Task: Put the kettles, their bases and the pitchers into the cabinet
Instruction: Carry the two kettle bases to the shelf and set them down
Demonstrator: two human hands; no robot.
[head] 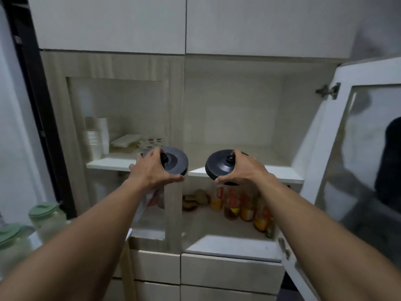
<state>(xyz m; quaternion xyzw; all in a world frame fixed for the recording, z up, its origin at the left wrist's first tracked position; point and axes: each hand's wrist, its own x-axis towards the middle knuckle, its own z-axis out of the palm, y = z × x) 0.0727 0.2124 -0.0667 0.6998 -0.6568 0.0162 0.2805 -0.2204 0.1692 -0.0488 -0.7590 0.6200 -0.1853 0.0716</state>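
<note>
Head view, facing the cabinet (238, 118). Right door (338, 161) swung open; left glass door (117, 118) closed.

Left hand (152, 170): grip closed on a round dark kettle base (175, 161), fingers over the rim, thumb underneath. Base held tilted in the air, in front of the left door's right edge and the front of the upper shelf (277, 170).

Right hand (240, 168): grip closed on a second kettle base (217, 165), also tilted, centre connector visible. It sits at the front edge of the upper shelf, in the open right half; cannot tell whether it touches the shelf.

The two bases are apart, side by side, with the cabinet's centre post behind the gap.

Upper shelf, right half: bare behind the base. Behind the left glass: stacked cups (95, 140) and flat containers (128, 143).

Lower shelf (217, 227): bottles (245, 205) with yellow-orange contents at the right, brown items left of them, blurred.

Two clear pitchers with green lids (46, 216) stand at the far left on a counter edge, well apart from the hands. Kettles not in view.
</note>
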